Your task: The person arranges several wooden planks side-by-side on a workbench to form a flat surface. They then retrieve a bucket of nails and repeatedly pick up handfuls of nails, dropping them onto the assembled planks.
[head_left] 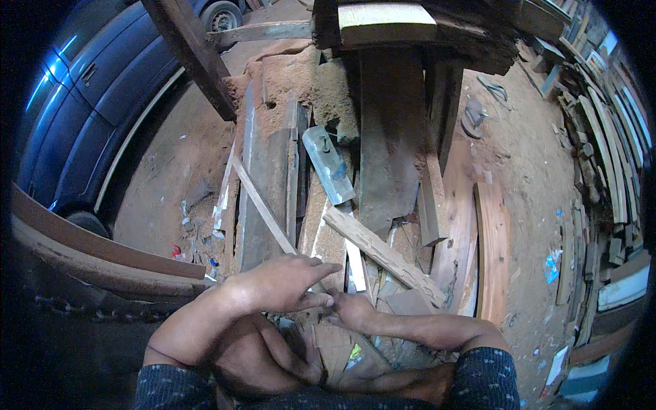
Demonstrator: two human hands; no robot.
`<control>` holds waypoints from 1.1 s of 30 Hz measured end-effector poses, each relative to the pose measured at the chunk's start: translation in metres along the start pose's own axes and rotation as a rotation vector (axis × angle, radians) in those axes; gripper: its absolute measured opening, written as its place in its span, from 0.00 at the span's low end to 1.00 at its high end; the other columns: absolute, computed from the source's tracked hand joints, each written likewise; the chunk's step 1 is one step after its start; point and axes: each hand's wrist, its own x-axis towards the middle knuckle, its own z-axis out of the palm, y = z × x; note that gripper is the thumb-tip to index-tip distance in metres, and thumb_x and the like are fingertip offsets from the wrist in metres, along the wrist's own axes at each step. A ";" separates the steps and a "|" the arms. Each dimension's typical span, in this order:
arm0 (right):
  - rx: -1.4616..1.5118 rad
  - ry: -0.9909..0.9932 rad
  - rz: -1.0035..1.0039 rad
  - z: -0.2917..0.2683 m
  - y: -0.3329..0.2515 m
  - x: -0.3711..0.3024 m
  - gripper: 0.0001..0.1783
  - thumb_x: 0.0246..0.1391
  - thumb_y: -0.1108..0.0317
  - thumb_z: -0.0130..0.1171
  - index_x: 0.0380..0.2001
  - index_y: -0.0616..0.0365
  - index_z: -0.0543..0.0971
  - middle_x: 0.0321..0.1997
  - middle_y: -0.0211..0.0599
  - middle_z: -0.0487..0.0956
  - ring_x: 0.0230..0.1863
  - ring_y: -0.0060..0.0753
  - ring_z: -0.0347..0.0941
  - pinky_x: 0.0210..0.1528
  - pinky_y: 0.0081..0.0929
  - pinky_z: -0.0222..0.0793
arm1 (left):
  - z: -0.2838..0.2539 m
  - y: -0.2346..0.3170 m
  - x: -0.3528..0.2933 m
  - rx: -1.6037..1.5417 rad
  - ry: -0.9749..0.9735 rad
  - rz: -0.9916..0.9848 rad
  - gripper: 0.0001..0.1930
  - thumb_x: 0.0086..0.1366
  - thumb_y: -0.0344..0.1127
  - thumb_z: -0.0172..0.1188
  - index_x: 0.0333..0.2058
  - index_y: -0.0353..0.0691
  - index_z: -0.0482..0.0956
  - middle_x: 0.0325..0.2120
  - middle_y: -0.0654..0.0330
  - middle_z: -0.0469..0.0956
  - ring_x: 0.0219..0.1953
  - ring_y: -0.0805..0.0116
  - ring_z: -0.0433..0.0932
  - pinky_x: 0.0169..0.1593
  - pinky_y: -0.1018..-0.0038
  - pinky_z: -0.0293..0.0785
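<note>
A thin wooden strip (263,203) slants toward me, and its near part runs under my left hand (290,281). The fingers of that hand stretch to the right over the strip, the thumb held apart below them. Close beside the thumb, my right hand (354,311) is closed, its fingertips in line with the strip's near end; the grip itself is partly hidden. Farther off lies a worn blue block shaped like a hand plane (329,167). A rough, chipped wooden piece (383,253) lies diagonally just beyond my right hand.
Sawdust-covered boards (256,225) spread ahead, below a heavy dark beam (444,34). A slanting post (191,61) and a blue vehicle (96,102) stand at left. A reddish plank (492,246) lies at right, near stacked timber (605,157). A sandal (473,117) lies on the dirt floor.
</note>
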 end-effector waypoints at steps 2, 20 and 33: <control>0.045 -0.080 0.077 -0.016 -0.018 -0.006 0.38 0.54 0.54 0.66 0.60 0.65 0.65 0.48 0.62 0.80 0.48 0.63 0.79 0.49 0.53 0.76 | 0.008 -0.011 -0.006 -0.019 0.046 0.000 0.34 0.69 0.54 0.58 0.63 0.33 0.67 0.50 0.39 0.78 0.51 0.37 0.78 0.57 0.53 0.73; 1.110 0.388 0.030 -0.195 0.041 0.054 0.27 0.74 0.55 0.44 0.69 0.57 0.66 0.37 0.29 0.75 0.22 0.22 0.69 0.23 0.19 0.70 | 0.013 -0.029 0.018 0.035 0.086 0.091 0.33 0.71 0.54 0.55 0.66 0.39 0.63 0.51 0.41 0.77 0.52 0.40 0.78 0.56 0.52 0.75; 0.215 0.871 -0.104 -0.224 -0.019 0.103 0.35 0.58 0.71 0.53 0.69 0.68 0.62 0.52 0.61 0.75 0.59 0.56 0.72 0.65 0.40 0.65 | 0.028 -0.036 0.047 -0.122 0.292 -0.173 0.42 0.71 0.63 0.53 0.63 0.24 0.64 0.52 0.34 0.77 0.55 0.40 0.77 0.60 0.54 0.73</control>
